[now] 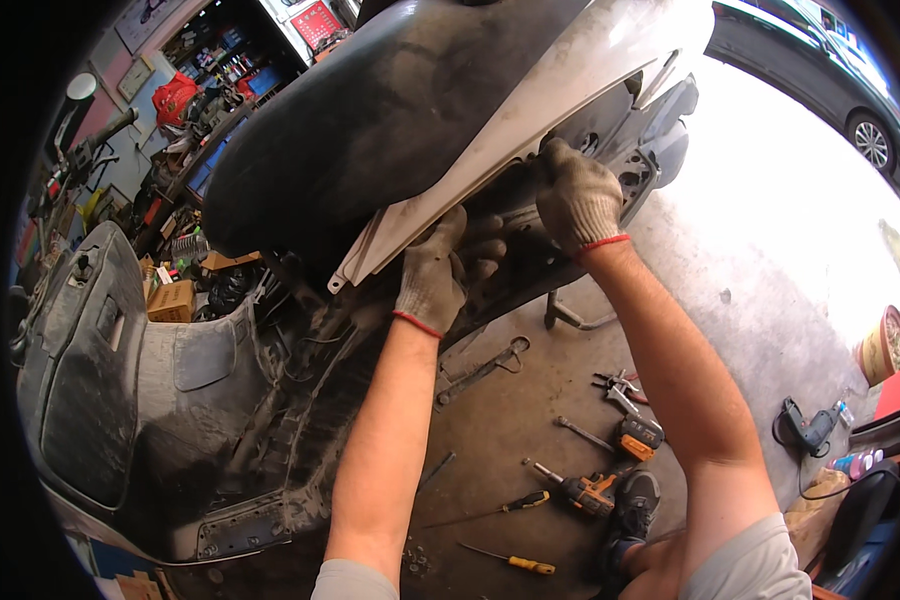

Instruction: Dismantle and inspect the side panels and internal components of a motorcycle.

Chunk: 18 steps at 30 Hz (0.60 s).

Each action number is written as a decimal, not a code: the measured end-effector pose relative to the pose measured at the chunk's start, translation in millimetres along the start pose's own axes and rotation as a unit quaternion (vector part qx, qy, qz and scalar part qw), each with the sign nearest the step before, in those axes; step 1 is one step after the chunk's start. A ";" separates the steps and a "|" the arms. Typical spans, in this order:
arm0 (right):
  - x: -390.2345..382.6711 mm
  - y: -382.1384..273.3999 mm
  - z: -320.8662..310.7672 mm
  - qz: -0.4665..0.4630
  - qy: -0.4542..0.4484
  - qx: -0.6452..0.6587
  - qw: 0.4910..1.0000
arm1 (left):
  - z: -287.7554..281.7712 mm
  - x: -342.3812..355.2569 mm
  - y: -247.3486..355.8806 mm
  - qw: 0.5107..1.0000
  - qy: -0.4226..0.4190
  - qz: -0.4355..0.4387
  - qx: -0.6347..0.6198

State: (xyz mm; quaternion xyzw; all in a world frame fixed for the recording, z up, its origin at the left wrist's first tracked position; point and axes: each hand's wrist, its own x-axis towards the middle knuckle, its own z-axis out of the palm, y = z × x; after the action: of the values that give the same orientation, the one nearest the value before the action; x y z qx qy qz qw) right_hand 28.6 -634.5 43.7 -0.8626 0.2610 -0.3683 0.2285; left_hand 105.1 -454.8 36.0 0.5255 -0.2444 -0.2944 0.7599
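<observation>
The left hand (pixel 433 275) and the right hand (pixel 578 200) each wear a grey knitted work glove. Both gloves look dirty and worn, and each one has a thin red band around the wrist. The forearms are bare. Near the shoulders you can see short light grey sleeves. One dark shoe (pixel 632 510) shows below.

Both bare forearms reach up and forward. The gloved left hand (pixel 438 270) curls its fingers; the gloved right hand (pixel 576 196), higher, is clenched
</observation>
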 end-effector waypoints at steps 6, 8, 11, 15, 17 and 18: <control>2.4 -6.9 0.1 0.030 -0.006 -0.015 0.999 | 24.7 15.1 -18.8 0.985 0.137 0.104 -0.030; 3.1 -10.1 0.5 0.041 -0.008 -0.002 0.999 | 25.2 16.7 -19.2 0.982 0.147 0.117 -0.014; 3.7 -12.3 1.9 0.078 -0.010 0.031 0.996 | 25.2 17.3 -20.4 0.978 0.173 0.121 0.008; 6.4 -9.4 9.4 0.132 -0.007 0.097 0.987 | 22.0 20.6 -24.5 0.973 0.196 0.118 0.036; 9.5 -5.3 14.3 0.152 -0.019 0.149 0.977 | 19.5 24.5 -27.9 0.973 0.184 0.140 0.029; 11.4 -2.9 16.5 0.171 -0.029 0.203 0.964 | 17.7 26.0 -29.6 0.973 0.175 0.148 0.025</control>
State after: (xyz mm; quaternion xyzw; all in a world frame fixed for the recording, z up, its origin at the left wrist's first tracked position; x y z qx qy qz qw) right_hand 48.6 -636.1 41.0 -0.7509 0.3173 -0.3443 0.4657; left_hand 105.7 -492.8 15.5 0.5456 -0.1895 -0.0756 0.8128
